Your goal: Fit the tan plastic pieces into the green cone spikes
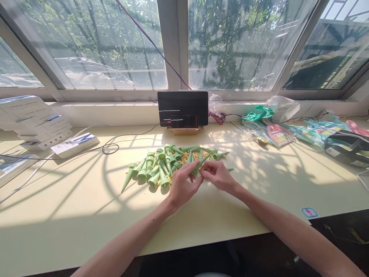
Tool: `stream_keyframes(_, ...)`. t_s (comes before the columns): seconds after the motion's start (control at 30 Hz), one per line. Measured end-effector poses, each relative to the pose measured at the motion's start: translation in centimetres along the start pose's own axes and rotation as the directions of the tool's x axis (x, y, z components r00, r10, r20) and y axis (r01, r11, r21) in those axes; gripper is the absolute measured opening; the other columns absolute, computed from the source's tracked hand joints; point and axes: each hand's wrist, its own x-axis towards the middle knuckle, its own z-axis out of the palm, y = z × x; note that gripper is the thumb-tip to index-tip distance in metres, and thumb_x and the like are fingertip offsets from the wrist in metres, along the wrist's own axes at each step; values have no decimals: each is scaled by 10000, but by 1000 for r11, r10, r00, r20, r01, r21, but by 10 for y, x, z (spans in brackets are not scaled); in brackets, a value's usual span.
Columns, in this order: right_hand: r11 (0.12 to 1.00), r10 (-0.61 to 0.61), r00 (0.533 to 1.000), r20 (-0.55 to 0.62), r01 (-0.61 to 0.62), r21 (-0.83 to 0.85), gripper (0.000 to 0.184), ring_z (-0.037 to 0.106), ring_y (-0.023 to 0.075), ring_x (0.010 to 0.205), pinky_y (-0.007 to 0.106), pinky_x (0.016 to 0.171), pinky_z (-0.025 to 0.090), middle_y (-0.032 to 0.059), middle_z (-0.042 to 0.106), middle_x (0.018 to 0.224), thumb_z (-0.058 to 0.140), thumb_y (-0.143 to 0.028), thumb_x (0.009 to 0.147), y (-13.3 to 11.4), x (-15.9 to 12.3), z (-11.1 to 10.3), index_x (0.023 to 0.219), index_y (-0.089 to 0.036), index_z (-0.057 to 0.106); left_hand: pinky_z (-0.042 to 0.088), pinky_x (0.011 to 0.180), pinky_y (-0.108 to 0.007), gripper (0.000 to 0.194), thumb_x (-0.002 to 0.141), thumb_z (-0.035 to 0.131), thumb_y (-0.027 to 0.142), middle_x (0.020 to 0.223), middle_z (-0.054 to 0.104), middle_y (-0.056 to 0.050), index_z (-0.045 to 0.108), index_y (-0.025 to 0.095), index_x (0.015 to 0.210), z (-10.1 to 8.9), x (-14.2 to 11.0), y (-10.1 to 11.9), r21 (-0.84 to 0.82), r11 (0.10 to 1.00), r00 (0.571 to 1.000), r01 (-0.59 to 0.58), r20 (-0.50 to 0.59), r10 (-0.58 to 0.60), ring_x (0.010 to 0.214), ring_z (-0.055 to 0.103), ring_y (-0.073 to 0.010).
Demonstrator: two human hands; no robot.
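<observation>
Your left hand [182,184] has its fingers closed on a green cone [205,158], mid-frame; your right hand [221,177] bunches its fingers beside it, whether gripping I cannot tell; more cones [163,176] lie left of centre.

Many green cones [163,177], with ribbed wide ends and narrow tips, are heaped loosely, turned in various directions. Small yellowish pieces [196,155] are scattered between them. One cone [203,161] is held tilted, toward their right side.
</observation>
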Motion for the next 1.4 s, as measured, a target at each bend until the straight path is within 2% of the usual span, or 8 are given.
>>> stream_keyframes(0.27, 1000, 28, 999, -45, -28, -8, 274, 315, 98, 547, 256, 500, 234, -50, 368, 575, 621, -286, 827, 1, 2, 1, 620, -189, 469, 563, 581, -216, 449, 840, 716, 231, 1098, 721, -53, 650, 225, 1284, -1, 2, -2, -12, 1000, 998, 28, 52, -27, 640, 623, -85)
stream_keyframes(0.5, 1000, 5, 997, -82, -4, 17, 314, 334, 99, 541, 251, 489, 252, -42, 396, 580, 628, -352, 853, 1, 4, 1, 628, -188, 485, 562, 525, -225, 590, 859, 708, 281, 1388, 545, -127, 506, 270, 1413, -1, 3, 0, -35, 999, 996, 31, 79, -28, 639, 629, -73)
stream_keyframes(0.73, 997, 45, 994, -98, -38, 67, 346, 342, 91, 508, 243, 465, 245, -49, 398, 548, 644, -396, 856, -1, 4, 1, 626, -185, 495, 549, 521, -227, 438, 926, 592, 259, 1261, 615, -123, 542, 225, 1360, -1, 4, -3, 10, 1000, 996, 22, 82, -23, 638, 635, -90)
stream_keyframes(0.83, 994, 59, 993, -106, -49, 98, 351, 337, 87, 500, 240, 461, 247, -51, 405, 542, 647, -399, 859, -1, 4, 0, 624, -185, 499, 539, 507, -222, 466, 925, 577, 261, 1225, 633, -118, 531, 220, 1386, -2, 5, -1, -22, 999, 993, 48, 109, -46, 646, 639, -100)
stream_keyframes(1.0, 983, 112, 981, -156, -86, 162, 292, 322, 86, 467, 241, 452, 242, -62, 406, 512, 629, -403, 871, -1, 6, -1, 690, -183, 563, 534, 513, -232, 515, 923, 608, 371, 895, 694, -57, 546, 190, 1400, -3, 5, 2, -155, 965, 964, 210, 200, -178, 609, 644, -128)
stream_keyframes(1.13, 999, 36, 982, -183, -35, 7, 310, 326, 92, 488, 248, 471, 259, -56, 402, 531, 588, -410, 902, 0, 5, 0, 690, -186, 552, 486, 451, -231, 546, 932, 587, 487, 619, 614, 6, 575, 160, 1369, 0, 4, -4, -288, 881, 918, 375, 249, -309, 542, 608, -146)
stream_keyframes(1.27, 964, -119, 980, -160, 75, -254, 231, 331, 97, 507, 249, 504, 284, -72, 380, 542, 607, -378, 889, 0, 2, 2, 769, -188, 554, 485, 447, -248, 549, 931, 573, 522, 623, 618, 2, 584, 147, 1332, 2, 4, -9, -356, 836, 902, 417, 272, -335, 513, 599, -144)
stream_keyframes(1.4, 913, -217, 966, -143, 149, -379, 213, 307, 90, 491, 241, 507, 286, -89, 331, 526, 588, -324, 878, -1, 1, 2, 736, -205, 481, 472, 457, -252, 603, 945, 541, 528, 579, 602, 25, 491, 127, 1391, 2, 3, -6, -378, 806, 878, 455, 339, -337, 448, 551, -125)
